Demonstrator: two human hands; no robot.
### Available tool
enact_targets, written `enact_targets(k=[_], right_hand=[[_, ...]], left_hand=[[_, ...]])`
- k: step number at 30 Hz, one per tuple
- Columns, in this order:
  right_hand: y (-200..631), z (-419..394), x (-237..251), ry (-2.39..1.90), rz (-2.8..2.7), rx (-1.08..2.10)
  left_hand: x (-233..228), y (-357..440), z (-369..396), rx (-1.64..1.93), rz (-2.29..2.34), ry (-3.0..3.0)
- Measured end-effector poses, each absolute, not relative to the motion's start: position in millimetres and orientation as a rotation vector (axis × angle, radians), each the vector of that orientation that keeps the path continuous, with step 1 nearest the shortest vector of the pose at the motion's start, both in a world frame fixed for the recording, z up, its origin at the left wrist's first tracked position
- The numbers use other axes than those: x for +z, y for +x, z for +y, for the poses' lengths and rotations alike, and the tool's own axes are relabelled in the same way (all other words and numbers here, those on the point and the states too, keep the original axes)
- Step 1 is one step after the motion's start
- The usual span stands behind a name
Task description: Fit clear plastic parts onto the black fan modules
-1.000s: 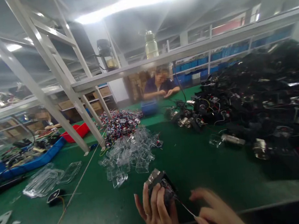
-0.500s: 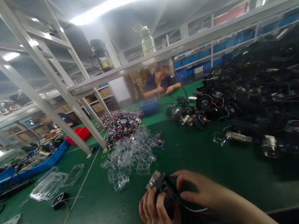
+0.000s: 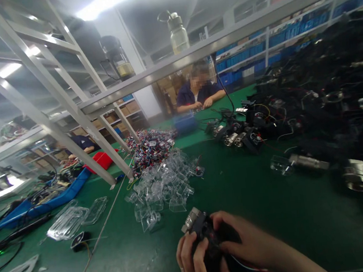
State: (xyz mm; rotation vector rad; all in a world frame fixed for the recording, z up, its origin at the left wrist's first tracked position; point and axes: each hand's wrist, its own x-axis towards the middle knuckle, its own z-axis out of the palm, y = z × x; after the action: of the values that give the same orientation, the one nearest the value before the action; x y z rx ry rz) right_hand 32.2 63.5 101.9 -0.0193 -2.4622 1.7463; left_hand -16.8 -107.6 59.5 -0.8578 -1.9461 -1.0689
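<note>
In the lower middle of the head view, my left hand (image 3: 196,257) is wrapped round a black housing (image 3: 210,234) with a silvery metal fitting (image 3: 192,219) at its upper left end. On the other side, my right hand (image 3: 243,238) has its index finger and thumb on the housing's right edge, gripping it. Thin wires (image 3: 245,266) trail out under the right hand. What the inner fingertips touch is partly hidden. Just beyond the hands lies a heap of clear plastic covers (image 3: 165,182) on the green table mat (image 3: 140,260).
Small wired parts (image 3: 152,146) are piled behind the covers. At right rises a large heap of black assemblies (image 3: 315,93), with a metal cylinder (image 3: 308,162) nearer. A blue tray (image 3: 66,194), a red bin (image 3: 101,160) and metal posts (image 3: 75,109) stand left. A person (image 3: 199,92) sits opposite.
My right hand has closed in, its finger and thumb now against the black housing. The view has shifted slightly; my left hand keeps its hold.
</note>
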Motion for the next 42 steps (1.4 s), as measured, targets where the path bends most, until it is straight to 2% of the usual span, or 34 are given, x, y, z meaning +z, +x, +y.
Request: enact_targets(k=[16,33,42], right_hand=[[34.1,69.9,89.4,0.109,-2.501,1.683],[24.5,53.3,90.3,0.162,-2.451,1.733],[21.7,54.4,87.3,0.241,-2.347,1.870]], left_hand=[[55.7,-23.1,-112.3,-1.063,-1.983,-0.814],[60.1,-26.6,-120.2,-1.549,-2.153,-0.669],[58.2,-32.5,-131.3,-1.486,-2.180,-0.873]])
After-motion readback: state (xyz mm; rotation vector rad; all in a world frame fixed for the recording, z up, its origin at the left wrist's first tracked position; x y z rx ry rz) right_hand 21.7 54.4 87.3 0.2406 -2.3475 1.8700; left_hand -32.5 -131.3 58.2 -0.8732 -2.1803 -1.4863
